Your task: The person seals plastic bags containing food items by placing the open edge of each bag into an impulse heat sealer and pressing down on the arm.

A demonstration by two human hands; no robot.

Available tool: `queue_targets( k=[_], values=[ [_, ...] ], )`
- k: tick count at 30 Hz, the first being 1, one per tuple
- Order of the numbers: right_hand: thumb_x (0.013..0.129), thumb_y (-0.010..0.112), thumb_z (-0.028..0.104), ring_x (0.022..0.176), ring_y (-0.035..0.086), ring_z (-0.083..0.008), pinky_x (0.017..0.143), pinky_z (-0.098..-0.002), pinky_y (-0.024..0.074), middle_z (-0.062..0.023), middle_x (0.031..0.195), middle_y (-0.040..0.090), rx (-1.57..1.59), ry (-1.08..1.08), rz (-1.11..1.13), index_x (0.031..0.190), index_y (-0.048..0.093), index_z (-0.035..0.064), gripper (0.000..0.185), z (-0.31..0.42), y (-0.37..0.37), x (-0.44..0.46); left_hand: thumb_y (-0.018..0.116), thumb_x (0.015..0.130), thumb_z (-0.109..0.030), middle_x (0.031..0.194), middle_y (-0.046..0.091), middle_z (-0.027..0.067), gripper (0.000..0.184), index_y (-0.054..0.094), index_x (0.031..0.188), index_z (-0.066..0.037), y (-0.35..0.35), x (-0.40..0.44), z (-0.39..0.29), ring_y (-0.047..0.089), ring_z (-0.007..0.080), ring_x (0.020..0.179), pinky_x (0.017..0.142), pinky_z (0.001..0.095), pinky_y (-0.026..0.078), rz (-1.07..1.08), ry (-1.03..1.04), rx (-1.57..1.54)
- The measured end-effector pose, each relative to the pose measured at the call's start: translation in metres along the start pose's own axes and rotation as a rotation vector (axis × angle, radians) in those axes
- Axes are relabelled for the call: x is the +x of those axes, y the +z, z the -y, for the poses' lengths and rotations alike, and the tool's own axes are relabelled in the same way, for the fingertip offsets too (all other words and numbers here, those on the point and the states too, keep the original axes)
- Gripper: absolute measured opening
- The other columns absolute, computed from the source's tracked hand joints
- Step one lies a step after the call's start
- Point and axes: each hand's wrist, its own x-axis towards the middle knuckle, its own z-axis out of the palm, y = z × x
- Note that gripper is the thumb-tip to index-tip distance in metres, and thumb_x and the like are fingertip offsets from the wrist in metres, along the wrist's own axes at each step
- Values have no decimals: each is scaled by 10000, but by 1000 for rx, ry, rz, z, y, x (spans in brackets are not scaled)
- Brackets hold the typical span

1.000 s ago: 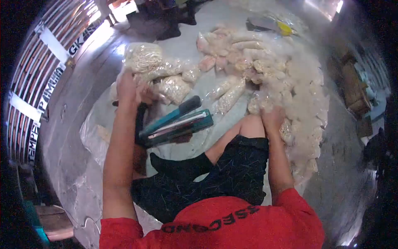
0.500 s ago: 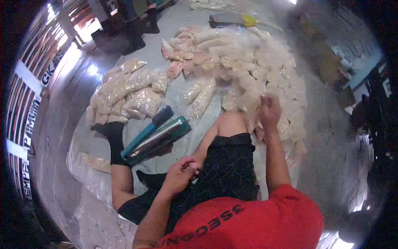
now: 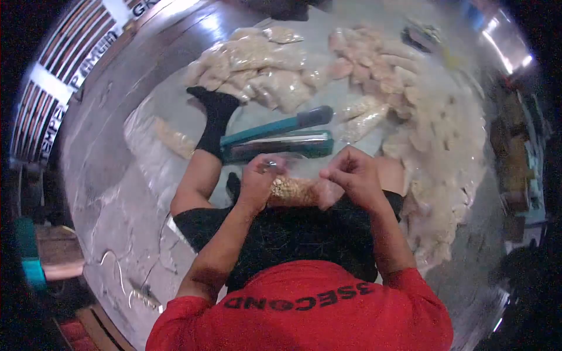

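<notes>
A clear plastic bag of pale pieces (image 3: 295, 192) lies across my lap between my hands. My left hand (image 3: 260, 182) is closed on the bag's left end. At the bag's other end my right hand (image 3: 354, 176) pinches its fingers together, and the thin plastic there is too blurred to tell whether they hold it. Just beyond the bag, a teal bag sealer (image 3: 278, 136) with a dark-tipped lever rests on the sheet beside my foot.
Filled bags (image 3: 257, 64) form a pile beyond my foot. Many more bags (image 3: 436, 146) spread along the right. One bag (image 3: 174, 137) lies left of my shin. A power strip (image 3: 143, 298) with a cable is on the floor at lower left.
My right hand has left the bags on the right and come to my lap. My left hand has moved forward. A filled bag now shows between them, and the view has turned.
</notes>
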Motion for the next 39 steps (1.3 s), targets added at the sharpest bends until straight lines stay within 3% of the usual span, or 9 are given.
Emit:
queue_targets(
  k=[3, 6, 9, 15, 25, 28, 32, 37, 39],
  values=[
    [839, 821, 159, 723, 611, -80, 666, -260, 517, -7, 798, 681, -35, 0, -38, 890, 684, 37, 191, -48, 23, 30, 662, 987, -210, 1049, 733, 89, 266, 677, 1173, -21, -28, -6, 34, 663, 145, 925, 825, 308, 517, -280, 74, 4],
    [856, 805, 180, 745, 634, -92, 695, -259, 523, -23, 808, 701, -166, 23, -53, 938, 705, 31, 197, -110, 32, 47, 625, 1008, -278, 988, 744, 63, 267, 724, 1074, -39, -34, -11, 43, 683, 180, 948, 898, 334, 508, -440, -5, 552],
    [863, 800, 183, 752, 639, -98, 704, -261, 523, -28, 821, 712, -85, 53, -114, 961, 717, 32, 198, -142, 32, 49, 610, 1014, -323, 947, 744, 73, 316, 731, 1051, -33, -37, -5, 69, 692, 180, 913, 870, 330, 520, -411, 175, 534],
    [903, 763, 150, 813, 651, -111, 749, -259, 524, -48, 904, 721, 9, 107, -188, 978, 697, 19, 165, -143, 28, 45, 655, 997, -275, 862, 717, 67, 290, 693, 1073, 2, -25, 6, 49, 689, 132, 773, 721, 296, 531, -578, 39, 389],
    [971, 682, 159, 829, 682, -140, 782, -273, 543, -76, 902, 720, 283, 148, -176, 999, 677, -5, 166, -158, 36, 53, 733, 939, -213, 899, 697, 62, 252, 682, 1039, 12, -48, 22, 71, 696, 163, 737, 681, 279, 569, -570, -23, 108],
    [974, 682, 184, 821, 691, -151, 787, -278, 551, -86, 914, 726, 136, 104, -213, 1021, 676, -21, 211, -152, 36, 64, 721, 946, -207, 844, 678, 52, 230, 680, 1021, 7, -53, 28, 73, 686, 157, 715, 671, 286, 566, -537, -57, 26],
    [972, 687, 216, 786, 682, -144, 764, -284, 551, -81, 874, 729, 177, 49, -301, 1035, 687, -20, 244, -152, 43, 65, 671, 977, -209, 798, 658, 42, 212, 675, 1019, -1, -52, 31, 68, 670, 149, 686, 667, 301, 561, -509, -24, 91],
    [987, 656, 200, 771, 653, -136, 728, -283, 540, -52, 886, 699, -10, 252, -210, 1021, 698, -22, 229, -182, 34, 83, 583, 1024, -249, 792, 658, 57, 276, 662, 1044, 14, -52, 40, 66, 653, 152, 665, 653, 318, 531, -495, -7, 480],
    [987, 654, 206, 757, 641, -130, 703, -276, 523, -48, 865, 695, 59, 259, -217, 1003, 703, -15, 227, -183, 37, 93, 590, 1017, -247, 809, 665, 56, 278, 661, 1041, 21, -55, 54, 71, 660, 157, 686, 644, 315, 514, -519, -61, 336]
  ],
)
